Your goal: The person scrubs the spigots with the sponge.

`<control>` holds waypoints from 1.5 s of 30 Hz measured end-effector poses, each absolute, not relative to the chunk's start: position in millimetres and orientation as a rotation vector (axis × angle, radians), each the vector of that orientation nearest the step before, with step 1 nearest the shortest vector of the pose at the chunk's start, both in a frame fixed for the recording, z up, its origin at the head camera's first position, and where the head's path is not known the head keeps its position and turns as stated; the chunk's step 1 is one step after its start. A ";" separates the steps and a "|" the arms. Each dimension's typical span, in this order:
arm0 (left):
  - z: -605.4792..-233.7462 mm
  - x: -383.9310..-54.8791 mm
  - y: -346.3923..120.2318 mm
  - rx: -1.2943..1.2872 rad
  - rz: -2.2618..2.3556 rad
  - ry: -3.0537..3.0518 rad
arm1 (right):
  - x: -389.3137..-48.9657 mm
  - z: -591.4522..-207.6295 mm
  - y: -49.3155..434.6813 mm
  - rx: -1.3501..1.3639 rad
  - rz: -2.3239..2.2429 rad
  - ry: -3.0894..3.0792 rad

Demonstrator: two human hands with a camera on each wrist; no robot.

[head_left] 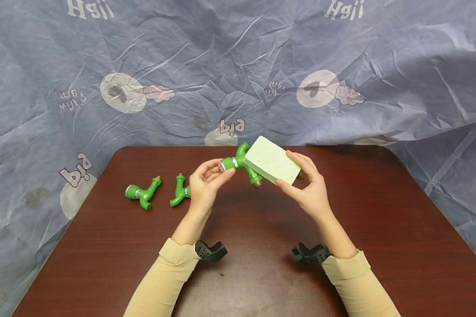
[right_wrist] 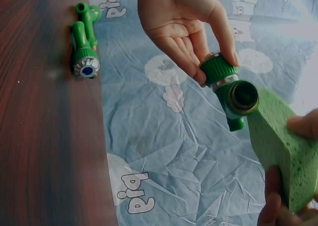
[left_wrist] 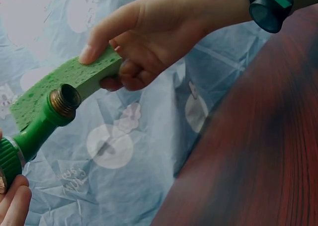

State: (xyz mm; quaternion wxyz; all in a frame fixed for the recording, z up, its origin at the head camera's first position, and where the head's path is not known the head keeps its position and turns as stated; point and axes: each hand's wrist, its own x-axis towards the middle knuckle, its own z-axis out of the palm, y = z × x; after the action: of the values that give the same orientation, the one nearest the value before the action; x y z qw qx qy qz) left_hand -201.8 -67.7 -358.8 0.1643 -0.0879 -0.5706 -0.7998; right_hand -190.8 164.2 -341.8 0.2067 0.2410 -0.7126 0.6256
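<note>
My left hand [head_left: 207, 179] pinches a green tap [head_left: 241, 161] by its ribbed knob, holding it up above the table. The tap's brass threaded end [left_wrist: 64, 101] shows in the left wrist view. In my right hand [head_left: 311, 187] is a pale green sponge [head_left: 273, 159], a thick rectangular block gripped at one end between thumb and fingers. The sponge's far end lies against the tap's body, hiding part of it in the head view. Both things are off the table.
Two more green taps lie on the dark wooden table [head_left: 254, 264] at the left: one tap [head_left: 143, 193] farther out, another tap [head_left: 180, 192] partly behind my left hand. A printed blue-grey cloth [head_left: 238, 66] hangs behind the table.
</note>
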 end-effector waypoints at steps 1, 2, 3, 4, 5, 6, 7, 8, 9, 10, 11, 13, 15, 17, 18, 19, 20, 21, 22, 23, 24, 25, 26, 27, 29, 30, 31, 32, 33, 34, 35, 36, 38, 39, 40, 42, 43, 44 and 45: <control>-358.7 -202.1 -68.0 -0.247 -2.287 -1.615 | -190.6 -340.8 165.0 0.673 1.742 -1.990; -358.7 -202.3 -68.2 -0.243 -2.298 -1.603 | -190.1 -339.8 165.6 0.682 1.740 -2.001; -358.5 -202.4 -68.4 -0.239 -2.307 -1.591 | -189.2 -338.6 165.9 0.704 1.727 -2.018; -358.3 -202.2 -68.7 -0.232 -2.306 -1.586 | -187.3 -336.2 165.6 0.738 1.709 -2.035; -358.0 -202.1 -68.8 -0.227 -2.302 -1.585 | -185.6 -333.8 165.5 0.773 1.685 -2.057; -357.7 -201.9 -69.0 -0.220 -2.296 -1.586 | -183.5 -331.0 165.2 0.811 1.664 -2.076; -357.5 -201.7 -69.2 -0.216 -2.290 -1.587 | -181.5 -328.2 165.1 0.848 1.648 -2.093; -357.2 -201.5 -69.4 -0.211 -2.280 -1.593 | -179.6 -325.5 165.4 0.878 1.635 -2.111; -357.1 -201.3 -69.7 -0.204 -2.267 -1.602 | -177.7 -322.6 165.7 0.902 1.623 -2.129; -356.9 -201.4 -69.9 -0.199 -2.258 -1.609 | -176.1 -319.9 166.0 0.919 1.619 -2.145; -357.0 -201.6 -70.3 -0.194 -2.251 -1.618 | -175.3 -318.5 166.8 0.924 1.615 -2.166; -357.6 -202.3 -71.3 -0.188 -2.245 -1.622 | -174.1 -315.9 167.8 0.920 1.595 -2.204; -358.3 -203.2 -72.0 -0.187 -2.244 -1.617 | -173.6 -314.5 167.6 0.878 1.571 -2.224; -359.1 -203.8 -72.4 -0.196 -2.243 -1.618 | -173.6 -313.8 167.0 0.814 1.570 -2.217; -359.3 -203.9 -72.3 -0.205 -2.243 -1.618 | -173.8 -313.7 166.8 0.782 1.573 -2.207; -359.4 -203.7 -71.9 -0.213 -2.241 -1.623 | -174.0 -313.9 166.6 0.754 1.581 -2.191; -359.5 -203.6 -71.3 -0.218 -2.231 -1.635 | -174.3 -314.4 166.5 0.733 1.595 -2.173; -359.9 -203.7 -70.7 -0.220 -2.218 -1.653 | -174.4 -314.8 166.4 0.721 1.613 -2.154; -360.1 -203.6 -70.0 -0.223 -2.207 -1.668 | -174.9 -315.5 166.3 0.717 1.636 -2.134; -360.3 -203.5 -69.2 -0.225 -2.195 -1.683 | -175.1 -316.1 166.1 0.721 1.662 -2.112; -360.6 -203.4 -68.4 -0.227 -2.187 -1.696 | -176.8 -318.6 166.7 0.722 1.677 -2.096; -360.7 -203.2 -67.6 -0.230 -2.176 -1.709 | -178.6 -321.2 167.1 0.726 1.697 -2.079; -360.9 -203.1 -67.0 -0.237 -2.165 -1.721 | -180.5 -323.9 167.4 0.730 1.715 -2.062; -361.0 -203.0 -66.5 -0.251 -2.158 -1.729 | -182.2 -326.7 167.7 0.735 1.728 -2.047; -360.9 -201.9 -65.3 -0.296 -2.150 -1.744 | -185.8 -332.7 168.4 0.745 1.751 -2.022; -360.9 -201.4 -64.7 -0.324 -2.145 -1.753 | -187.6 -335.6 168.5 0.750 1.752 -2.016; -361.3 -201.1 -64.1 -0.351 -2.140 -1.765 | -187.9 -337.0 167.9 0.759 1.752 -2.006; -361.7 -200.7 -63.4 -0.375 -2.140 -1.778 | -188.1 -338.3 167.2 0.771 1.749 -1.998; -361.9 -200.2 -62.7 -0.397 -2.134 -1.795 | -188.1 -339.1 166.5 0.782 1.743 -1.994; -362.2 -199.7 -61.9 -0.415 -2.129 -1.811 | -187.7 -339.7 165.6 0.792 1.738 -1.993; -362.4 -199.5 -61.3 -0.424 -2.119 -1.834 | -187.1 -339.6 164.4 0.803 1.730 -1.994; -362.7 -199.2 -60.7 -0.428 -2.107 -1.854 | -186.5 -339.4 163.2 0.814 1.726 -1.997; -362.4 -198.4 -59.8 -0.431 -2.085 -1.889 | -184.6 -338.1 160.7 0.833 1.711 -2.008; -361.7 -197.8 -59.6 -0.430 -2.066 -1.902 | -182.8 -336.0 159.1 0.843 1.705 -2.015; -360.7 -196.8 -59.4 -0.427 -2.058 -1.908 | -180.7 -333.6 157.4 0.851 1.691 -2.024; -354.2 -191.7 -58.8 -0.416 -2.048 -1.920 | -176.8 -328.9 154.4 0.863 1.673 -2.041; -350.8 -189.2 -58.6 -0.416 -2.047 -1.922 | -174.7 -326.6 153.1 0.864 1.665 -2.052; -347.5 -186.6 -58.4 -0.412 -2.038 -1.928 | -172.8 -324.3 151.8 0.859 1.656 -2.063; -344.3 -184.3 -57.9 -0.406 -2.031 -1.932 | -171.2 -322.2 150.6 0.846 1.648 -2.071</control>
State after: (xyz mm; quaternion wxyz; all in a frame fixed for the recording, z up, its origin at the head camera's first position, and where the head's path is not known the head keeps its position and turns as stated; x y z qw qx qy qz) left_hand -184.3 -57.9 -344.3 0.1539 -0.1415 -0.6739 -0.7086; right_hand -171.2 150.6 -322.2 0.1804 0.2996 -0.7331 0.5833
